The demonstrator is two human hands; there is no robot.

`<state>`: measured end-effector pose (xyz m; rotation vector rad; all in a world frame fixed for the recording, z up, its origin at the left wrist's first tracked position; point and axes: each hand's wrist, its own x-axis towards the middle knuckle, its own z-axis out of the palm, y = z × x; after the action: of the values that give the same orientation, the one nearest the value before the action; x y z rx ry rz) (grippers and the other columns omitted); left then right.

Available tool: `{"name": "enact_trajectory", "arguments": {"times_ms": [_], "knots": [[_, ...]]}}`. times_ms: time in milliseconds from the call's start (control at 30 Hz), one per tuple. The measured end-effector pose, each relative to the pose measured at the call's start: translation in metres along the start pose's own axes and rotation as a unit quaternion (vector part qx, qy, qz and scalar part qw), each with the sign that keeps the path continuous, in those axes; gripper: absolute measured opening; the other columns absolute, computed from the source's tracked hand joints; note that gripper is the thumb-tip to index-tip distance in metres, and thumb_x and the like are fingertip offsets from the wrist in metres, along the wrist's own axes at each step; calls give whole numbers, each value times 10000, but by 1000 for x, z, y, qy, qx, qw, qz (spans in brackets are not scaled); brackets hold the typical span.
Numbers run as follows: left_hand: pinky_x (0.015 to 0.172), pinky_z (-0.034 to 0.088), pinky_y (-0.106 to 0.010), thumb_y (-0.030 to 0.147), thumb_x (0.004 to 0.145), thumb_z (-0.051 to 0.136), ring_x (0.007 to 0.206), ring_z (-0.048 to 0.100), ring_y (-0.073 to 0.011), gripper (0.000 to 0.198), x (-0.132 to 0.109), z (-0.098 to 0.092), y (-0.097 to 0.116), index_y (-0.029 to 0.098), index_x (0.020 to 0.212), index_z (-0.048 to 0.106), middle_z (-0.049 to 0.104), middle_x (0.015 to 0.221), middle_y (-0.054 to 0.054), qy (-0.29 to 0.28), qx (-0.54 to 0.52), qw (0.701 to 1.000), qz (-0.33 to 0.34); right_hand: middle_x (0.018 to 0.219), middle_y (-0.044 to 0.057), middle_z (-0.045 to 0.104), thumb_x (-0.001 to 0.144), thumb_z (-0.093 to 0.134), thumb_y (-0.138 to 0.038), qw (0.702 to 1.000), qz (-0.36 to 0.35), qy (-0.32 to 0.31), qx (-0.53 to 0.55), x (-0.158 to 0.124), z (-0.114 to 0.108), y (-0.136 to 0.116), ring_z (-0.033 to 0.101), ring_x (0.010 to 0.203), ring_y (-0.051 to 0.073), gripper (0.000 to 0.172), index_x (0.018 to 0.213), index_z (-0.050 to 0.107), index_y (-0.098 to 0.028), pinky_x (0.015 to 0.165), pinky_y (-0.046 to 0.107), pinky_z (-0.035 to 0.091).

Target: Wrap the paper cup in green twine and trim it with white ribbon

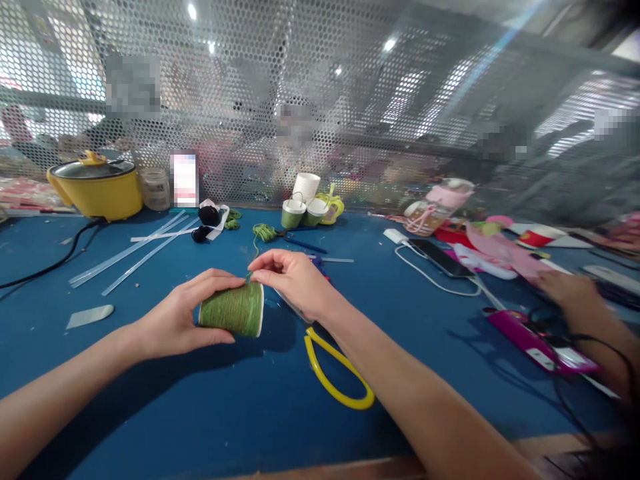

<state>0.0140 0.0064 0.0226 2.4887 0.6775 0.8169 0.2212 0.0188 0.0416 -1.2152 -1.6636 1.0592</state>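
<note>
My left hand (175, 319) is wrapped round a paper cup (233, 310) lying on its side, its wall wound with green yarn and its white rim facing right. At the cup's upper rim, my right hand (290, 279) pinches the green yarn (257, 248) between thumb and fingers. That strand runs back to a small loose bundle of green yarn (265, 232) on the blue table. Scissors with yellow handles (340, 383) lie under my right forearm, which partly hides them.
Behind stand green-wrapped cups (293, 213) and a white cup (306, 187). Glue sticks (143, 257) and a yellow electric pot (103, 190) are at left. A phone (440, 257), a purple power strip (540, 340) and another person's hand (567, 288) are at right. A perforated screen (240, 113) borders the back.
</note>
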Motion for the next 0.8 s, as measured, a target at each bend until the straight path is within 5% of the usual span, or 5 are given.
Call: {"name": "enact_trajectory", "arguments": {"times_ms": [800], "knots": [[865,423,-326,334,723,662,1043,507,-220,559,-1,4,-4,235,1208,401,500,1166,-77,8,-43,999,-26,593,-43,551,630,612,-73,991,97,-31,91,3,0,-5,474,584,76,93,674,615,-155,602,225,360]]}}
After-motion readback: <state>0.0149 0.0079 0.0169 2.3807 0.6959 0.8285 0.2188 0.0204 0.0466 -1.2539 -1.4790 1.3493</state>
